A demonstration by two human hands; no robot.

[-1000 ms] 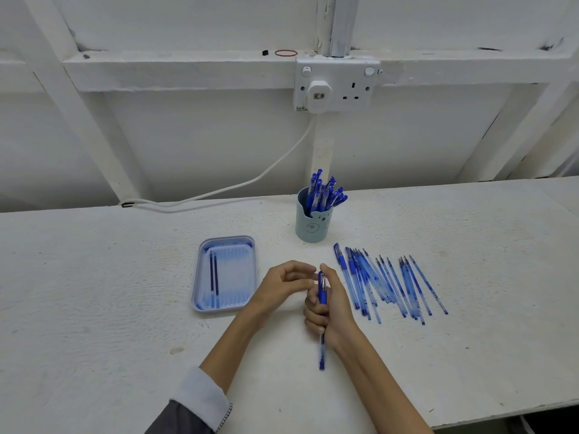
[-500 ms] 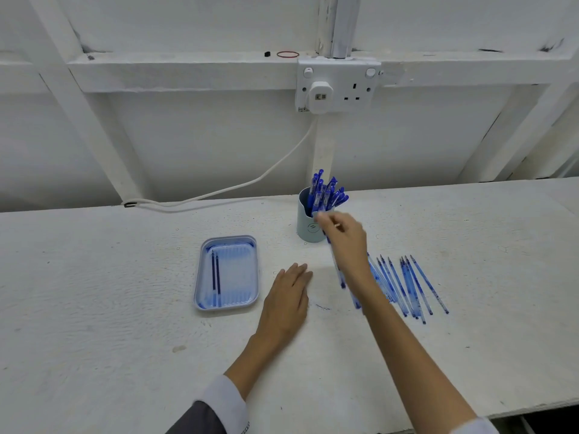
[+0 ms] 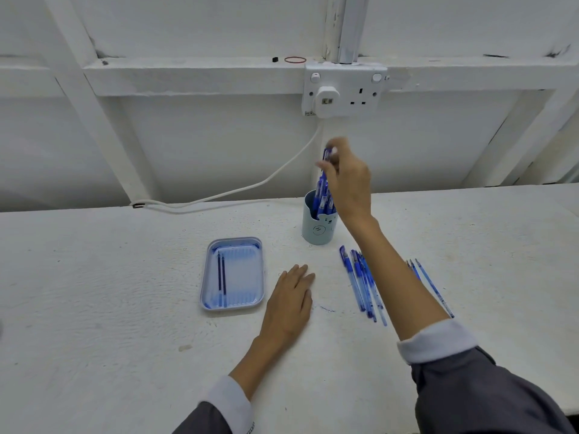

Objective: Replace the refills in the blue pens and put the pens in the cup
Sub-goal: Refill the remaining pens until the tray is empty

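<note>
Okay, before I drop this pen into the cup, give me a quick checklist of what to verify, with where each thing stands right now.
1. Pen held: the right hand pinches a blue pen near its top. Ok.
2. Pen lined up: it hangs over the cup, but its lower end is lost among the stored pens. Cannot tell.
3. Cup upright on the table. Ok.
4. Left hand out of the way: it lies flat on the table, apart from the cup. Ok.
5. Next pens at hand: a row of pens lies beside the right forearm. Ok.
6. Refills ready: two lie in the tray. Ok.
</note>
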